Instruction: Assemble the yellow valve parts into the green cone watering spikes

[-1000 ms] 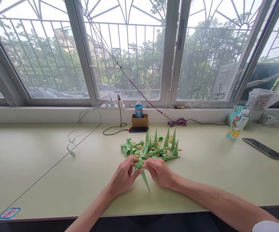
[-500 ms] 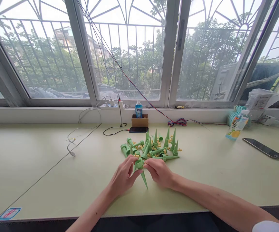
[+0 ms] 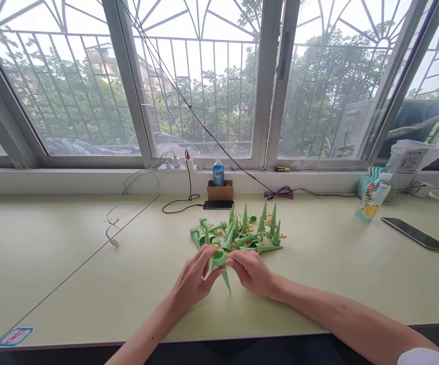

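Observation:
A green plastic plant watering spike (image 3: 218, 259) is held just above the table, its round open end tipped up toward me and its point down. My left hand (image 3: 198, 271) is closed around it, thumb in front and fingers behind. At the spike's right side my right hand (image 3: 250, 271) pinches with thumb and fingertips. Those fingertips mostly cover a small yellow valve at the spike's side. Just beyond both hands lies a pile of similar green spikes (image 3: 244, 238), several upright and others on their sides, many with yellow valves.
A phone (image 3: 218, 205) on a cable and a blue-labelled bottle (image 3: 218, 172) in a cardboard box (image 3: 220, 191) stand behind the pile. Rightward are a juice bottle (image 3: 373, 197), another phone (image 3: 415, 234) and bundled wires (image 3: 279, 192). A white cable (image 3: 112, 235) lies left.
The held spike has tilted slightly, its point drawn up a little; both hands keep their places. At the far right edge, a greenish wrapped thing shows where a bluish one was.

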`<state>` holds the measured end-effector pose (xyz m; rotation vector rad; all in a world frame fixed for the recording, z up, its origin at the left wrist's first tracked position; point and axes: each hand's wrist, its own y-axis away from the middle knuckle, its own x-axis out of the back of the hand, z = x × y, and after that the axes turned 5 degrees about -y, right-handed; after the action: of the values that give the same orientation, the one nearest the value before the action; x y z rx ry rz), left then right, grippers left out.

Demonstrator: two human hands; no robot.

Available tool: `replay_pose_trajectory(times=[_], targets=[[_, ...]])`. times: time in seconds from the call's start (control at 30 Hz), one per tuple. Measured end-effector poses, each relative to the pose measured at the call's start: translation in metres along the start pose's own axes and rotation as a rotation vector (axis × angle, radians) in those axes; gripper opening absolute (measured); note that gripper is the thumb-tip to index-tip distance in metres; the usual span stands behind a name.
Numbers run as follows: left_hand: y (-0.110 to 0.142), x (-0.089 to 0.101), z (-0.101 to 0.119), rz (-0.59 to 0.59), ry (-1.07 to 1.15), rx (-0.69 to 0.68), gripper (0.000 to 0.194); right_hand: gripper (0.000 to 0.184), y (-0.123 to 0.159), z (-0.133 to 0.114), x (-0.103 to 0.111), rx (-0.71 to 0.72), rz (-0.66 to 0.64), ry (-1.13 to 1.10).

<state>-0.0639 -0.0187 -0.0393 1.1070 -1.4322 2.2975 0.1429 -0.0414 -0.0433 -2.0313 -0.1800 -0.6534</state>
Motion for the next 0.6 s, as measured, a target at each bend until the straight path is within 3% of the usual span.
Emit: replay_pose_trajectory(times=[0.6], targets=[[0.0037,0.0006,0.0019,0.053,-0.123,-0.062,0.027,0.036,0.0024,-0.0001,0.0012,-0.018,-0.036,-0.018]])
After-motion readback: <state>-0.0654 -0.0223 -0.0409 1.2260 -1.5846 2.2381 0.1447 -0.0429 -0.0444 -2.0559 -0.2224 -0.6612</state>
